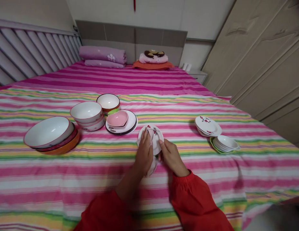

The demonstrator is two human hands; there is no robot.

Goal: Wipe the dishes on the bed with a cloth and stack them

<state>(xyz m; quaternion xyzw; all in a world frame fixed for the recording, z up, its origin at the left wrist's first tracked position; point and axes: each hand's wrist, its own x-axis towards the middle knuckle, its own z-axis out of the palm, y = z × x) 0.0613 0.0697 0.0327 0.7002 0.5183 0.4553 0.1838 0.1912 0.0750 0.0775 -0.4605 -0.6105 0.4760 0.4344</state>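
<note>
A small white plate [158, 138] with red flowers is tilted up above the striped cover, in front of me. My right hand [172, 156] pinches its right rim, thumb on the upper face. Over the plate's left part lies my left hand [145, 150], pressing a pale pink cloth [152, 167] against the surface. The cloth's lower end hangs below the plate, and the palm hides part of it. Just beyond, to the left, a pink heart-shaped bowl [118, 118] rests on dark-rimmed white plates [132, 121].
Stacked bowls stand on the left: large ones [48, 131], medium ones [86, 112] and dark-rimmed ones [108, 101]. To the right are flowered plates [208, 125] and small white dishes [227, 142]. Folded bedding [103, 55] lies by the headboard [161, 38]; a slatted rail [36, 48] runs along the left.
</note>
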